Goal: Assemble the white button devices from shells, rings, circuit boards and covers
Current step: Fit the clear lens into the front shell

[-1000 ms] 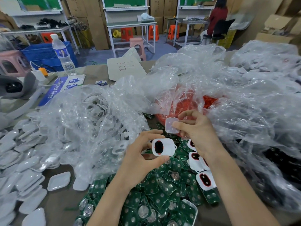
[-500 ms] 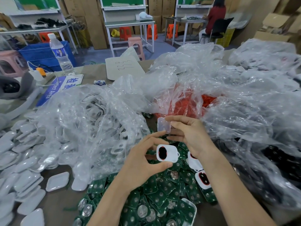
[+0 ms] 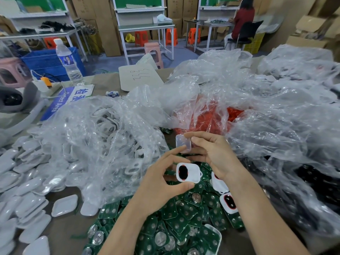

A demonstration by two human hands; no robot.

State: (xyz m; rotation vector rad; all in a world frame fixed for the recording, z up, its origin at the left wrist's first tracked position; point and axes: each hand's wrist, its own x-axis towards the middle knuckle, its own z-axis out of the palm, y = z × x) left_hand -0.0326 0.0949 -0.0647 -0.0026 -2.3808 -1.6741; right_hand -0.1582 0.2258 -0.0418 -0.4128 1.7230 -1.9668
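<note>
The left hand (image 3: pixel 160 186) pinches the white shell (image 3: pixel 192 173) by its edges over the green boards (image 3: pixel 184 227), so its hole shows. The right hand (image 3: pixel 213 155) pinches a clear cover (image 3: pixel 182 144) close by, probably to fit it in.

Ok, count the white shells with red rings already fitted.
3. One shell is pinched in the left hand; two lie on the green circuit boards beside the right hand, one behind the other. Others may be hidden under that arm.
</note>
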